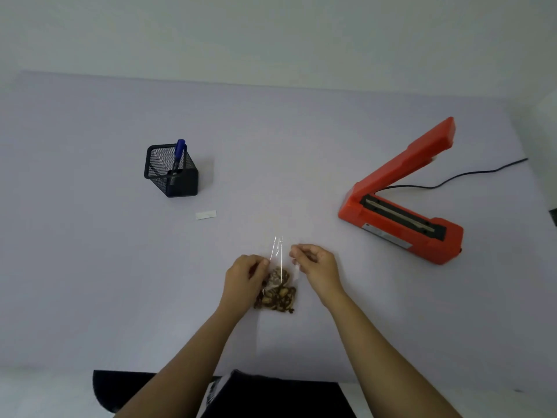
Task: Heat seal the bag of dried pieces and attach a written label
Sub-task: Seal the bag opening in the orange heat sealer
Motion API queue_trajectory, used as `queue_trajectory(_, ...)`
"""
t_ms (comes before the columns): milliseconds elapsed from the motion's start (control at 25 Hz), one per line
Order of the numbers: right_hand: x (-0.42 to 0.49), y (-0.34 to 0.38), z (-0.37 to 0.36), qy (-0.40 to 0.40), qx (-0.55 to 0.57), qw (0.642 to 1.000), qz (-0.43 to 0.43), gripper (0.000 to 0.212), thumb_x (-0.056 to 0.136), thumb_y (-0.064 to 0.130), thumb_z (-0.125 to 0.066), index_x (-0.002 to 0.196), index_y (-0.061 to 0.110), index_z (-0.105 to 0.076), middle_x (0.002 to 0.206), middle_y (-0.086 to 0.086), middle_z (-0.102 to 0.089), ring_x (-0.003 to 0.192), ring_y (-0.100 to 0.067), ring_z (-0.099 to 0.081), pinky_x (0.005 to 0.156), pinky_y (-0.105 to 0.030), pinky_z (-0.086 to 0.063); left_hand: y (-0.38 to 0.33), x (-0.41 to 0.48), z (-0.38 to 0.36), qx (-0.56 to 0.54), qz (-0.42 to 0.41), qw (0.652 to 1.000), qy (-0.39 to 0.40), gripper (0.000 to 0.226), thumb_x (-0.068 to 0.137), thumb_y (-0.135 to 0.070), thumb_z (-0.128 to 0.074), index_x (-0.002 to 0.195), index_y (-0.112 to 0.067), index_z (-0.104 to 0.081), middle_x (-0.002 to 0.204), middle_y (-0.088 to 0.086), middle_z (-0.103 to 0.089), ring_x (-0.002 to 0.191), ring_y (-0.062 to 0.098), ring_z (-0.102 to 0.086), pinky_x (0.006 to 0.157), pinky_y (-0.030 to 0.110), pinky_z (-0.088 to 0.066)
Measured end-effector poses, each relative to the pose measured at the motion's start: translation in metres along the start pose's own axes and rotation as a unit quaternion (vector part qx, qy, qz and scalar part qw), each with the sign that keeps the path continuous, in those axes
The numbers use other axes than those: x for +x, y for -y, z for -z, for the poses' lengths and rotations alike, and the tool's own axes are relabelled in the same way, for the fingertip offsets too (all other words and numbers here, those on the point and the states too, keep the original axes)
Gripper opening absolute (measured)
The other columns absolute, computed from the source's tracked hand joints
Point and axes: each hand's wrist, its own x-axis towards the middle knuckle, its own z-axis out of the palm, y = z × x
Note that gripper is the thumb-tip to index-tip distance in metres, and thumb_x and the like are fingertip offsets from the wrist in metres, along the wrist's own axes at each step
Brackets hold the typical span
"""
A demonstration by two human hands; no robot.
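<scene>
A clear plastic bag point(278, 285) with brown dried pieces in its lower half lies near the front middle of the pale table point(90, 267). My left hand point(245, 277) pinches the bag's left edge. My right hand point(316, 265) pinches the right edge near the bag's open top, which points away from me. An orange heat sealer point(401, 212) stands to the right with its arm raised. A small white label point(206, 214) lies flat to the left. A blue pen point(178, 156) stands in a black mesh holder point(171, 171).
The sealer's black power cord point(470, 173) runs off to the right edge of the table. A pale wall rises behind the table's far edge. My dark clothing shows below the front edge.
</scene>
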Motion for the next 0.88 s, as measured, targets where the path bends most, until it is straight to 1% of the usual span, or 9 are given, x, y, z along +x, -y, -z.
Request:
queue_trajectory(120,0.005,-0.004,0.001,-0.013,-0.044,0.999,0.006,0.009,0.084,0.020,-0.067,0.077,0.026,-0.067,0.075,0.001,-0.070,0.074,-0.013,-0.063,0.074,-0.031,-0.053,-0.001,0.008,0.005,0.011,0.032,0.999,0.015,0.013,0.090,-0.021,-0.057,0.085,-0.015,-0.067,0.076,-0.006,-0.064,0.071,0.007,-0.056,0.062,0.012,-0.040)
queue_trajectory(200,0.008,-0.008,-0.001,-0.035,-0.069,0.997,0.012,0.005,0.082,0.018,-0.070,0.081,0.022,-0.067,0.072,0.004,-0.067,0.071,-0.013,-0.063,0.077,-0.034,-0.053,0.001,0.013,0.010,0.012,0.054,0.998,0.019,0.010,0.088,-0.022,-0.060,0.082,-0.016,-0.064,0.071,-0.007,-0.061,0.069,0.009,-0.055,0.060,0.012,-0.039)
queue_trajectory(320,0.010,-0.009,-0.003,-0.072,-0.093,0.993,0.009,0.020,0.077,0.022,-0.074,0.092,0.016,-0.062,0.074,0.006,-0.065,0.073,-0.013,-0.063,0.075,-0.029,-0.053,0.000,0.016,0.011,0.014,0.078,0.996,0.031,0.014,0.087,-0.022,-0.060,0.080,-0.011,-0.065,0.069,-0.003,-0.060,0.067,0.012,-0.054,0.060,0.017,-0.041)
queue_trajectory(400,0.009,-0.009,-0.003,-0.078,-0.103,0.992,0.008,0.021,0.077,0.026,-0.074,0.091,0.016,-0.063,0.078,0.005,-0.065,0.077,-0.012,-0.063,0.075,-0.025,-0.051,-0.002,0.017,0.011,0.004,0.094,0.995,0.024,0.013,0.085,-0.019,-0.058,0.076,-0.011,-0.064,0.065,-0.004,-0.059,0.063,0.009,-0.052,0.057,0.018,-0.040)
queue_trajectory(480,0.010,-0.009,-0.002,-0.069,-0.100,0.993,0.003,0.016,0.078,0.025,-0.072,0.089,0.016,-0.064,0.083,0.003,-0.067,0.080,-0.012,-0.063,0.075,-0.023,-0.051,-0.004,0.018,0.011,0.004,0.100,0.995,0.018,0.013,0.084,-0.017,-0.058,0.072,-0.013,-0.062,0.063,-0.006,-0.058,0.060,0.006,-0.050,0.055,0.018,-0.037)
queue_trajectory(600,0.011,-0.010,0.000,-0.055,-0.117,0.992,-0.003,0.010,0.079,0.019,-0.071,0.088,0.018,-0.065,0.084,0.001,-0.067,0.080,-0.011,-0.062,0.073,-0.018,-0.047,-0.004,0.020,0.010,0.006,0.087,0.996,0.019,0.012,0.085,-0.019,-0.059,0.076,-0.014,-0.063,0.063,-0.007,-0.058,0.061,0.007,-0.051,0.056,0.017,-0.038)
queue_trajectory(680,0.013,-0.012,0.002,-0.055,-0.110,0.992,-0.011,0.010,0.079,0.019,-0.071,0.087,0.019,-0.065,0.084,0.001,-0.067,0.082,-0.013,-0.063,0.076,-0.022,-0.049,-0.003,0.022,0.010,0.006,0.089,0.996,0.017,0.014,0.087,-0.021,-0.058,0.077,-0.014,-0.064,0.065,-0.006,-0.060,0.063,0.009,-0.053,0.058,0.018,-0.040)
queue_trajectory(800,0.015,-0.013,0.004,-0.044,-0.086,0.995,-0.026,0.010,0.079,0.018,-0.071,0.088,0.020,-0.066,0.086,0.000,-0.068,0.086,-0.016,-0.065,0.083,-0.028,-0.052,0.001,0.024,0.012,-0.013,0.110,0.994,0.017,0.017,0.088,-0.021,-0.056,0.079,-0.013,-0.068,0.066,-0.003,-0.064,0.065,0.012,-0.056,0.066,0.025,-0.045)
queue_trajectory(880,0.015,-0.012,0.004,-0.037,-0.081,0.996,-0.031,0.010,0.080,0.016,-0.071,0.088,0.019,-0.066,0.086,-0.001,-0.068,0.086,-0.017,-0.065,0.083,-0.028,-0.053,0.003,0.024,0.013,-0.017,0.112,0.993,0.018,0.016,0.088,-0.022,-0.057,0.080,-0.015,-0.068,0.064,-0.004,-0.063,0.064,0.010,-0.056,0.066,0.023,-0.046)
